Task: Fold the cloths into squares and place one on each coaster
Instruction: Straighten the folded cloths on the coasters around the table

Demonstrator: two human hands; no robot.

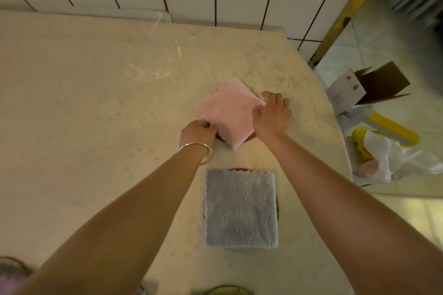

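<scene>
Left hand (199, 132) pinched the pink cloth (229, 112) at its near-left edge, right hand (272, 115) lay flat on its right edge, over a mostly hidden coaster (219, 137); uneven tugging could skew or unfold it.

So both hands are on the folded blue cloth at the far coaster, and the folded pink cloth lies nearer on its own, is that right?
Not quite: the colours are swapped. In the head view the left hand and right hand are on the folded pink cloth at the far coaster, and the folded pale blue cloth lies nearer on its own.
</scene>
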